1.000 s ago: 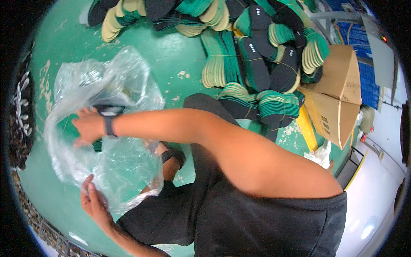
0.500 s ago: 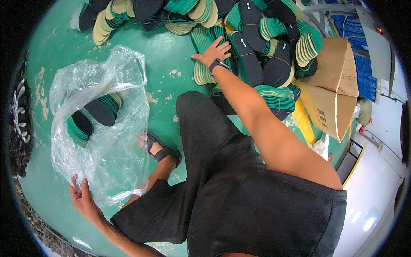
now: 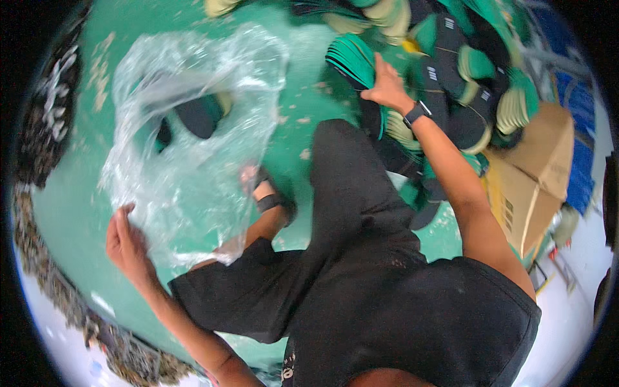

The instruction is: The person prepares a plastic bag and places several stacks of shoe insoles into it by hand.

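Note:
My left hand [image 3: 126, 242] grips the near edge of a large clear plastic bag [image 3: 187, 142] lying open on the green floor. Inside the bag lie a few black and green shoe soles [image 3: 200, 115]. My right hand [image 3: 387, 87], with a dark watch on its wrist, is closed on a stack of green and black soles [image 3: 353, 61] at the near edge of a big pile of soles [image 3: 464, 71]. My legs in black shorts and a sandalled foot [image 3: 267, 193] sit between the bag and the pile.
A brown cardboard box [image 3: 535, 174] stands at the right, beside the pile. A dark heap of scrap [image 3: 45, 129] lines the left edge of the green floor [image 3: 84, 206]. A pale floor strip runs along the lower left.
My right hand left the bag, swung right to the pile and now holds a stack of soles. My left hand stays on the bag's edge. The view shifted down and right.

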